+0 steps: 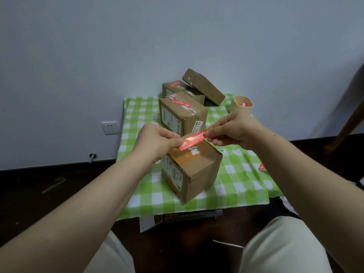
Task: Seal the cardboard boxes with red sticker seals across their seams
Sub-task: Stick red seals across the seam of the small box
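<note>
Both hands are up just over the nearest box point(199, 170): left hand point(157, 140) pinches one end of the red sticker seal point(194, 139), right hand point(234, 131) pinches the other, w/ the strip stretched between them and not yet on the cardboard. Seal looks v. light, thin, floppy, prob. tacky underneath, so best held by the end tips only, kept taut so it can't curl or stick to itself, then laid across the top seam & rubbed down. Box looks stiff, prob. light, sits steady on the green checked cloth point(236, 174). Behind it, middle box point(183, 117) & far box point(173, 89) carry red seals; a fourth box point(204, 86) leans tilted on the far one. Beige cup point(241, 107) w/ more red stickers stands back right.
</note>
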A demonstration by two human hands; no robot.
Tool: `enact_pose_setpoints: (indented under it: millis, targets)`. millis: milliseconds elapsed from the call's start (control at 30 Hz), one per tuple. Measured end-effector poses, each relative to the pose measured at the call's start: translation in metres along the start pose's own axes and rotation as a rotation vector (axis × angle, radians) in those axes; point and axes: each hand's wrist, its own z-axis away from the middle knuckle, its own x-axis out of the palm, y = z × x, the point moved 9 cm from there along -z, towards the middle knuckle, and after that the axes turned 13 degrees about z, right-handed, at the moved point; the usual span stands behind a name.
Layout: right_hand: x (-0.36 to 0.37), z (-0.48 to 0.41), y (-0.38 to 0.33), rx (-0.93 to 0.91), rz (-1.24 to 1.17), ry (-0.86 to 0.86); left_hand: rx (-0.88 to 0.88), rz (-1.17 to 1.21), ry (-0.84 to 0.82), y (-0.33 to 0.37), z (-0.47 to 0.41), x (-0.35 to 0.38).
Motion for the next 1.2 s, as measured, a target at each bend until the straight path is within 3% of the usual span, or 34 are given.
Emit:
enact_pose_setpoints:
  millis: [200, 633, 1200]
  targets:
    - [0.012, -0.008, 0.01, 0.069, 0.104, 0.013, -0.044, -0.119, 0.016, -0.01, -0.008, 0.003]
    - [0.022, -0.02, 0.01, -0.008, 0.413, 0.028, -0.097, -0.201, -0.026, -0.019, -0.017, 0.011]
    - [0.029, -0.024, 0.003, -0.064, 0.562, 0.018, -0.078, -0.422, -0.033, -0.013, -0.022, 0.014]
